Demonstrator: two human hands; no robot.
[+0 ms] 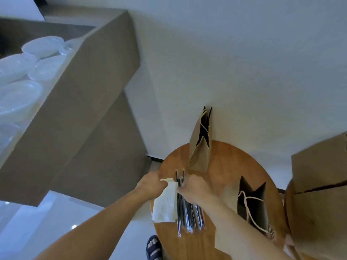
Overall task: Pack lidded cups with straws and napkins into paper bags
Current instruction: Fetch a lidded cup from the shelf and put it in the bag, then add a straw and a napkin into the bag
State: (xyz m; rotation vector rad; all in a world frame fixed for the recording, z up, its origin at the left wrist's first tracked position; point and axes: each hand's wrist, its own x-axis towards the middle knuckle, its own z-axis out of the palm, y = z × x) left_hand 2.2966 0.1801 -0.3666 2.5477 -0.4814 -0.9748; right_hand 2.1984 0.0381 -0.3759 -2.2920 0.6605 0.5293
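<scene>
On a round wooden table (221, 162) lies a pile of wrapped black straws (187, 211) beside a white napkin (166, 203). My left hand (151, 184) pinches the napkin's top edge. My right hand (195, 188) pinches the top ends of the straws. A brown paper bag (200, 145) stands open at the table's far edge against the wall. A second open paper bag (252, 201) with cord handles stands at the right, by my right forearm.
A large cardboard box (84, 87) at the left holds stacks of clear plastic lids (22, 68). Another cardboard box (319, 194) stands at the right edge. A sandalled foot (154, 247) shows on the pale floor below the table.
</scene>
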